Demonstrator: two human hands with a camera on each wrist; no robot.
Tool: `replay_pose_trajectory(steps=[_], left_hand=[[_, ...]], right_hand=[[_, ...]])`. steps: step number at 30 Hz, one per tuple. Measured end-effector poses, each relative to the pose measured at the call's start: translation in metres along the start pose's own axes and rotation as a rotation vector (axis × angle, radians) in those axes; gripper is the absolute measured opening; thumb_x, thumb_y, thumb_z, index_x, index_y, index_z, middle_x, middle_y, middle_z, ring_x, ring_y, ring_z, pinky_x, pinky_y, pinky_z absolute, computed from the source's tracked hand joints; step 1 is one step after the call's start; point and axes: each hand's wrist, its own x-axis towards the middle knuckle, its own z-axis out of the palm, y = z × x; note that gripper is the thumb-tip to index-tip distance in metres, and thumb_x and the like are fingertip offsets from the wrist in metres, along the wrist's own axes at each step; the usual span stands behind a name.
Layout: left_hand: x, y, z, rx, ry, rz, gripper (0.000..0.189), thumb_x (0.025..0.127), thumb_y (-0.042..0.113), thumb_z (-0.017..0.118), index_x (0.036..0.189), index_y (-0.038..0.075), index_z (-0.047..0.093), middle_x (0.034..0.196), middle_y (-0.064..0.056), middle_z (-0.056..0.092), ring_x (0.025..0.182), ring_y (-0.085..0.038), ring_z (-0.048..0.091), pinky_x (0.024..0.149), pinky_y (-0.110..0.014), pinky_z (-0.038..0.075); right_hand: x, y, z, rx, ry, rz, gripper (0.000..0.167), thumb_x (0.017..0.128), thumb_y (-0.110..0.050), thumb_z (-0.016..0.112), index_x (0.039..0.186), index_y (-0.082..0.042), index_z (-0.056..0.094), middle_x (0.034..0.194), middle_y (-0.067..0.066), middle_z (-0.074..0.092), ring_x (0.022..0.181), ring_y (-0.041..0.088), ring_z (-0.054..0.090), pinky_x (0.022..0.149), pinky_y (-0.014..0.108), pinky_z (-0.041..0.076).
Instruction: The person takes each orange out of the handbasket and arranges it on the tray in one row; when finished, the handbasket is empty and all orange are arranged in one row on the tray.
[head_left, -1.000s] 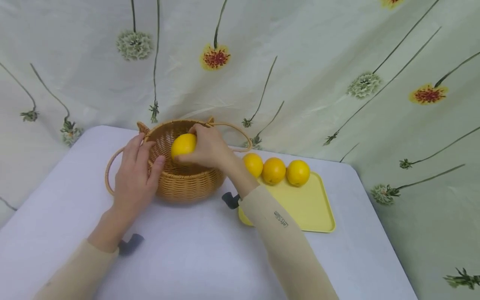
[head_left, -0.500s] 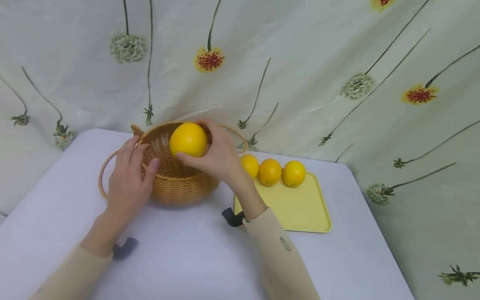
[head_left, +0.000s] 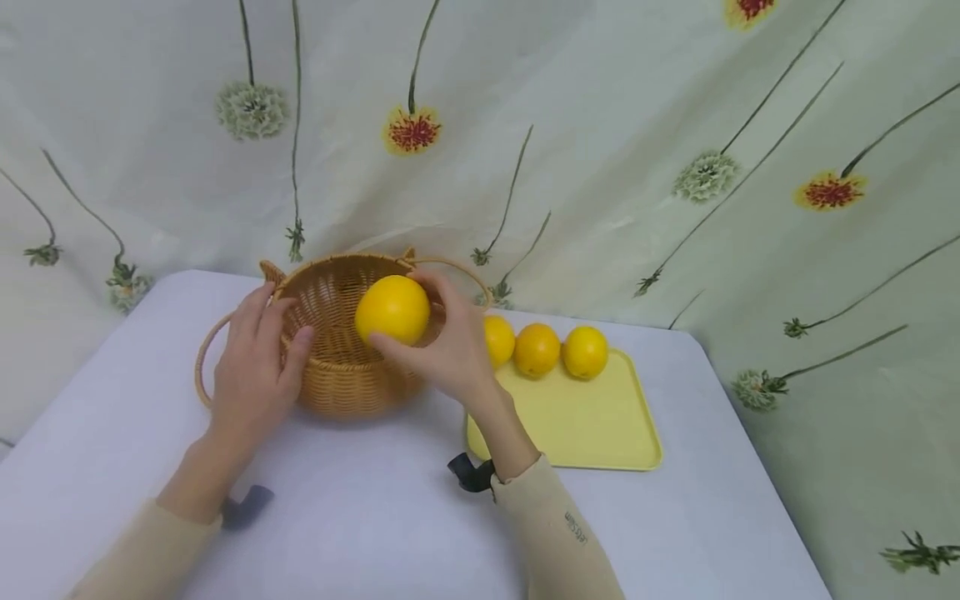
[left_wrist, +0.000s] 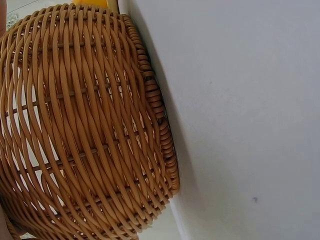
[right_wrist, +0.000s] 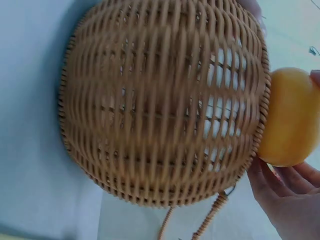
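In the head view, my right hand (head_left: 453, 346) grips an orange (head_left: 392, 310) between thumb and fingers, over the front right part of a round wicker basket (head_left: 356, 392). The right wrist view has this orange (right_wrist: 290, 117) right beside the basket's rim; whether they touch I cannot tell. My left hand (head_left: 258, 358) rests on the basket's left rim, its fingers fairly straight and the thumb spread apart. Woven basket wall (left_wrist: 85, 115) fills much of the left wrist view. The part of the basket's inside that shows holds no fruit; the rest is hidden by the orange and right hand.
Right of the basket lies a yellow tray (head_left: 585, 425), with three oranges (head_left: 537, 350) in a row along its far edge. A thin basket handle (head_left: 201, 367) sticks out left. Behind the white table (head_left: 360, 517) hangs a flower-patterned cloth (head_left: 585, 167).
My right hand has lifted the orange from inside the basket and brought it toward the front right of the rim. The left hand stays at the basket's left side.
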Motion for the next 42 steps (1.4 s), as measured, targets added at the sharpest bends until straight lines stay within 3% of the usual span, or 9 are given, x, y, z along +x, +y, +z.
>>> replay_pose_trajectory(steps=[6,13,24,31,38,42], left_hand=[[-0.003,0.002,0.001,-0.012,0.02,0.021,0.054,0.109,0.042,0.05,0.137,-0.004,0.056,0.162,-0.022,0.043,0.152,-0.041,0.038,0.087,-0.077,0.047],[-0.008,0.003,0.001,-0.012,0.003,-0.002,0.055,0.11,0.043,0.048,0.137,-0.004,0.056,0.162,-0.022,0.042,0.152,-0.041,0.037,0.088,-0.077,0.046],[-0.004,0.009,0.005,-0.02,0.01,0.026,0.053,0.11,0.04,0.049,0.14,-0.003,0.056,0.162,-0.022,0.043,0.151,-0.043,0.038,0.079,-0.075,0.048],[-0.004,0.007,0.003,-0.021,-0.004,0.002,0.051,0.109,0.04,0.049,0.14,-0.001,0.056,0.163,-0.021,0.042,0.151,-0.044,0.038,0.072,-0.075,0.046],[0.0,0.006,0.003,-0.023,0.01,0.015,0.053,0.109,0.042,0.049,0.139,-0.001,0.056,0.163,-0.021,0.043,0.152,-0.043,0.038,0.082,-0.079,0.045],[0.0,0.005,0.003,-0.024,0.008,0.005,0.054,0.11,0.043,0.047,0.139,-0.001,0.056,0.163,-0.021,0.042,0.152,-0.042,0.037,0.085,-0.08,0.043]], right_hand=[[-0.005,0.007,-0.014,0.046,0.048,0.048,0.07,0.08,-0.032,0.092,0.141,-0.023,0.06,0.136,-0.009,0.064,0.122,0.01,0.062,0.094,0.036,0.059],[-0.018,0.016,-0.036,0.017,0.022,0.096,0.069,0.081,-0.033,0.091,0.141,-0.022,0.059,0.136,-0.008,0.065,0.124,0.011,0.061,0.099,0.038,0.058],[-0.043,0.047,-0.108,-0.085,0.109,0.182,0.069,0.082,-0.032,0.091,0.142,-0.019,0.059,0.139,-0.002,0.066,0.127,0.018,0.061,0.103,0.045,0.057],[-0.06,0.069,-0.15,-0.141,0.171,0.225,0.064,0.084,-0.03,0.09,0.14,-0.018,0.061,0.136,0.0,0.067,0.122,0.02,0.063,0.099,0.047,0.057],[-0.066,0.083,-0.174,-0.205,0.239,0.256,0.062,0.086,-0.028,0.089,0.139,-0.013,0.06,0.134,0.004,0.067,0.121,0.022,0.064,0.097,0.042,0.056],[-0.064,0.088,-0.179,-0.231,0.252,0.266,0.062,0.086,-0.031,0.088,0.139,-0.013,0.061,0.132,0.006,0.068,0.12,0.023,0.064,0.096,0.046,0.056]])
